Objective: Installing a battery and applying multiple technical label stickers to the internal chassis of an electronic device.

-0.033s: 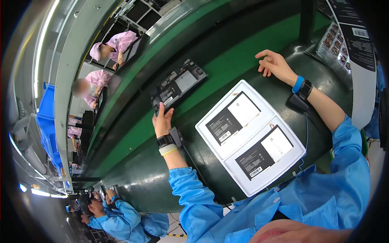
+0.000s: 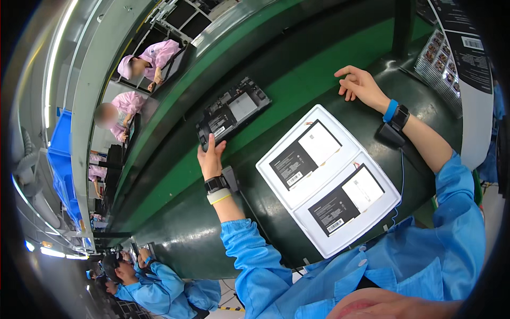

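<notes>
My left hand (image 2: 211, 162) grips the near left corner of an opened laptop base (image 2: 234, 109), thumb on top. Circuit boards and a black-and-white battery show inside that base, which is over the green belt. Further right, my right hand (image 2: 364, 89) holds nothing; its index finger points out to the left and the others curl loosely. Between my forearms a white two-compartment tray (image 2: 259, 166) rests on the dark bench. A flat battery pack (image 2: 305, 154) is in its far compartment, and a second battery pack (image 2: 346, 201) in the near one.
At the right stand a stack of clear plastic trays (image 2: 438, 58) and a dark printed box (image 2: 467, 50). A black block (image 2: 390, 135) with a blue cable is beside my right wrist. The green belt (image 2: 297, 80) runs along the bench. Co-workers (image 2: 154, 284) sit at lower left and across the line.
The laptop base and my left hand have shifted very slightly to the left. My right hand and the tray have not moved.
</notes>
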The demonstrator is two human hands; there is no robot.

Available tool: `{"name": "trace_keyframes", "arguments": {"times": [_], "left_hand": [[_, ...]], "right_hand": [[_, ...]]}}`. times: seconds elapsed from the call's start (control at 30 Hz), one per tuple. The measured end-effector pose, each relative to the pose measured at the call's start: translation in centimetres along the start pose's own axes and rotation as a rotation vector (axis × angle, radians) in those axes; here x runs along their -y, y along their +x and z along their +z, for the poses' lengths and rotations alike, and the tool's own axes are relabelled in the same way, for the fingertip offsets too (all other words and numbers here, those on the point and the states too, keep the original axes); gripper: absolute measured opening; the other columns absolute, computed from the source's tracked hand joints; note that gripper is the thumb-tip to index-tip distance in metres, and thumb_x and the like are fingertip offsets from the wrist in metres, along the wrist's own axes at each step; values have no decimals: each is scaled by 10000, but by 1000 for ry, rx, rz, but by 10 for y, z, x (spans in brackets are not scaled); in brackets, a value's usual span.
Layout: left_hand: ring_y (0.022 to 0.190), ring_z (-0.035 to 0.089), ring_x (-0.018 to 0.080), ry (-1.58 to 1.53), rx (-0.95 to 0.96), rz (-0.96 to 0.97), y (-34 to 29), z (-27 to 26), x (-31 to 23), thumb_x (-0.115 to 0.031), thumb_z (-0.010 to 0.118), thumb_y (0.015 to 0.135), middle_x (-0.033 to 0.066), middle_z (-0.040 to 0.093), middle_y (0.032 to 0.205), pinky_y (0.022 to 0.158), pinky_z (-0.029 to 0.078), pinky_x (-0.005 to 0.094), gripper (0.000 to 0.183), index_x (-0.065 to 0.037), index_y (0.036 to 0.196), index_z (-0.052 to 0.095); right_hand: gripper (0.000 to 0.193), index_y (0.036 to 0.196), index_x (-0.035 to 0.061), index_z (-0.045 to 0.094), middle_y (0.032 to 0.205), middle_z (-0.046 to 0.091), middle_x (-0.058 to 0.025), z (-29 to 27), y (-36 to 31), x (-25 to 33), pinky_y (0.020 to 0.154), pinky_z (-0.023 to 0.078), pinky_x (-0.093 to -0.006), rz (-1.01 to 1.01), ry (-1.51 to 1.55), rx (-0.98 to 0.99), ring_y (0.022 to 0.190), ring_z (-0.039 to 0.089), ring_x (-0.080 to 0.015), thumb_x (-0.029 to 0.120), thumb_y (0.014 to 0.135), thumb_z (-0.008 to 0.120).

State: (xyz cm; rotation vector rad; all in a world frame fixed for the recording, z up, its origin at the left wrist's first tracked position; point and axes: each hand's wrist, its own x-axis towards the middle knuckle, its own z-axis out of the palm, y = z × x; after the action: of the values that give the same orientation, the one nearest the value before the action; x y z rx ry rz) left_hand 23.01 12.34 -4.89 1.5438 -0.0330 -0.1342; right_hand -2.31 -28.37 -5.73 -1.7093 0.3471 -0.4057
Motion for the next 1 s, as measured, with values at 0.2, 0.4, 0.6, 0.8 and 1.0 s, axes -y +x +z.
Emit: {"name": "trace_keyframes", "arguments": {"times": [0.2, 0.4, 0.6, 0.8, 1.0], "left_hand": [[722, 705, 194, 1156, -462, 725, 1, -43, -7, -374, 695, 949, 166, 713, 1085, 664, 554, 306, 566, 43, 1310, 567], [538, 560, 72, 497, 512, 151, -59, 51, -31, -270, 626, 1010, 71, 728, 757, 488, 420, 235, 293, 12, 1076, 674], [485, 534, 52, 188, 324, 155, -55, 56, 24, -181, 699, 966, 43, 681, 713, 438, 373, 189, 214, 7, 1067, 679], [477, 499, 35, 242, 382, 187, -53, 62, 27, -195, 686, 979, 40, 671, 706, 429, 358, 187, 224, 4, 1080, 669], [477, 482, 39, 285, 376, 179, -53, 68, 32, -229, 689, 979, 27, 670, 709, 427, 353, 194, 214, -44, 1087, 684]], "right_hand": [[200, 1157, 7, 614, 801, 696, -79, 18, 5, 5, 570, 503, -242, -60, -10, 32, 626, 634, -113, 82, 982, 551], [169, 1053, -5, 644, 782, 682, -68, 2, -1, -3, 575, 508, -234, -51, -95, 13, 636, 633, -101, 34, 942, 523], [165, 1038, -15, 640, 777, 676, -50, 18, 8, -2, 579, 504, -228, -128, -77, 64, 649, 628, -96, 9, 934, 515], [137, 1046, 5, 645, 777, 672, -43, 14, 7, -2, 580, 496, -217, -138, -100, 45, 654, 616, -84, 40, 971, 535], [162, 1007, -26, 687, 801, 726, -114, 9, 5, -10, 597, 582, -273, -161, -32, -11, 656, 698, -140, 62, 938, 569]]}}
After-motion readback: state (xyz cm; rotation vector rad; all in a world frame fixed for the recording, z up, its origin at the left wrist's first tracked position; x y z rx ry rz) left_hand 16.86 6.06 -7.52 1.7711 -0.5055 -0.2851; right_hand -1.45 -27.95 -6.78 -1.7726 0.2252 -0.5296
